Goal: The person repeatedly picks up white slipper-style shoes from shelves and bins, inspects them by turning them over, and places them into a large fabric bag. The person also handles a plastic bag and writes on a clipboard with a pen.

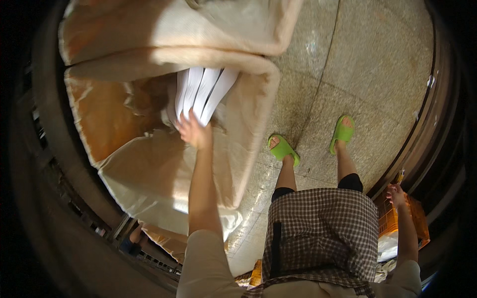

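My left hand (196, 131) reaches down into a cloth-lined bin (271, 94), its fingers spread over the near ends of several long, flat white strips (204, 92). The strips lie side by side like folded cloth; their far ends pass out of sight under the bin's rim. Out at the right, my right hand (396, 194) is closed, and a small yellow-tipped tool (401, 175) sticks up from it. It is too small and dark there to tell its kind.
Another cloth-lined bin (218, 27) adjoins at the far side. An orange crate (417, 218) with white material stands beside my right arm. My feet, in green slippers (343, 131), stand on the stone-like floor (377, 74). Another person's arm (135, 234) shows at the lower left.
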`<state>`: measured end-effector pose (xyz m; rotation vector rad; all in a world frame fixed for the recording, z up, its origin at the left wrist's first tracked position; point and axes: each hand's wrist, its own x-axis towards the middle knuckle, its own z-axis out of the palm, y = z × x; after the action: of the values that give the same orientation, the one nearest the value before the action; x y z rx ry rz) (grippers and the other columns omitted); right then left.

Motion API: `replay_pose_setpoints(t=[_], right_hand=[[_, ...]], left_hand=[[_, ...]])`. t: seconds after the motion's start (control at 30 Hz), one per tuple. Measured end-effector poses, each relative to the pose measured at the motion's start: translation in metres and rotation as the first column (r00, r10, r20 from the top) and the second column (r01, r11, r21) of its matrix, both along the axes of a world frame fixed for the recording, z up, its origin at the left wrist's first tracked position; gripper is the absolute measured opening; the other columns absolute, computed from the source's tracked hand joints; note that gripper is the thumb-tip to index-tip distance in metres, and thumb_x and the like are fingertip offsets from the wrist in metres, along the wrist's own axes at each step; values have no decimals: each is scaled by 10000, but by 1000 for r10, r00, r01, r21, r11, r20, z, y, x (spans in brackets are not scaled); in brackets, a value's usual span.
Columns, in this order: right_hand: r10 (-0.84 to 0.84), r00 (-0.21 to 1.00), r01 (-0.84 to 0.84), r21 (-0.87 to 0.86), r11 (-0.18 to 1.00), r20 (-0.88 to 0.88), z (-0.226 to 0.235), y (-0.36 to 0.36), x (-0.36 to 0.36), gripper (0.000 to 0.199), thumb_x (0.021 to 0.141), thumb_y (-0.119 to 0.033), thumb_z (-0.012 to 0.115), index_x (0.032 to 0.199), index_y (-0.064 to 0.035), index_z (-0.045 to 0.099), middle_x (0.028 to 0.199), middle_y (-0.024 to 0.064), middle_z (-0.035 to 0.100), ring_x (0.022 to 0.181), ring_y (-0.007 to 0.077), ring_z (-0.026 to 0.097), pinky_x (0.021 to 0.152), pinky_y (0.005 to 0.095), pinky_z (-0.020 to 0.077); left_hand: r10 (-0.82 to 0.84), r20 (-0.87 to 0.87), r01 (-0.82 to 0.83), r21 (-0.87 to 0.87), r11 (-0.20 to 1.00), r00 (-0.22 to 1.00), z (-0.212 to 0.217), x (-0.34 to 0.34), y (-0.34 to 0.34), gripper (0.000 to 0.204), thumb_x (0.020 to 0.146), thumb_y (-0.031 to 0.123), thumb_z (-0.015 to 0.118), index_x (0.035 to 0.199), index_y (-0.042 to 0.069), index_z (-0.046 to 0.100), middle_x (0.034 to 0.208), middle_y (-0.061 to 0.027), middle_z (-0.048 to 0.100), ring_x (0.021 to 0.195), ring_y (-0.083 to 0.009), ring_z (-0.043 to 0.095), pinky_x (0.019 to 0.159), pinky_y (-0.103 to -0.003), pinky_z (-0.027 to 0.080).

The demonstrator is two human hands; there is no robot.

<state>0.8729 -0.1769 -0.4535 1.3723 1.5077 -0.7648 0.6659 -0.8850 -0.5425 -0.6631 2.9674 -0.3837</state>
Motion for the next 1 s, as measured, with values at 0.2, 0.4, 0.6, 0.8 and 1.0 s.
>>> replay_pose_setpoints(t=[0.2, 0.4, 0.6, 0.8, 1.0], right_hand=[[226, 967, -214, -104, 971, 118, -53, -59, 23, 337, 916, -305, 510, 1146, -59, 478, 1054, 82, 570, 779, 174, 589, 631, 321, 457], [98, 995, -90, -210, 973, 26, -70, -107, 12, 255, 917, -252, 474, 1083, -58, 485, 964, 67, 573, 773, 164, 566, 674, 308, 435], [21, 999, -26, -186, 982, -28, -73, -110, 6, 209, 914, -245, 490, 1035, -75, 501, 905, 37, 571, 740, 135, 548, 635, 279, 426], [3, 1000, -1, -180, 984, 11, -76, -101, 15, 205, 914, -255, 490, 1015, -76, 502, 834, 30, 557, 701, 131, 522, 612, 268, 424], [67, 996, -77, -202, 976, -55, -83, -104, 13, 148, 891, -193, 498, 967, -66, 511, 798, 32, 547, 679, 130, 509, 615, 273, 421]], left_hand=[[-54, -228, 108, 234, 966, 972, -156, 48, 41, 712, 583, 282, 761, 1193, 74, 458, 1277, -166, 373, 1206, -373, 346, 887, -526, 372], [150, -291, -26, 390, 920, 945, -104, 16, -25, 740, 667, 300, 731, 1247, -19, 400, 1215, -222, 442, 1159, -358, 404, 965, -448, 351], [545, 19, -198, 942, 272, 838, -110, -18, -55, 487, 909, 221, 512, 1266, -83, 382, 1224, -188, 495, 1118, -268, 473, 968, -345, 346], [277, -108, -26, 897, 442, 955, -128, -39, -68, 414, 934, 211, 440, 1260, -42, 411, 1164, -185, 544, 1046, -253, 523, 924, -322, 383], [175, 238, -293, 696, 656, 955, -98, -55, -97, 681, 900, 398, 486, 1332, -87, 281, 1326, -276, 379, 1240, -332, 378, 1032, -342, 282]])
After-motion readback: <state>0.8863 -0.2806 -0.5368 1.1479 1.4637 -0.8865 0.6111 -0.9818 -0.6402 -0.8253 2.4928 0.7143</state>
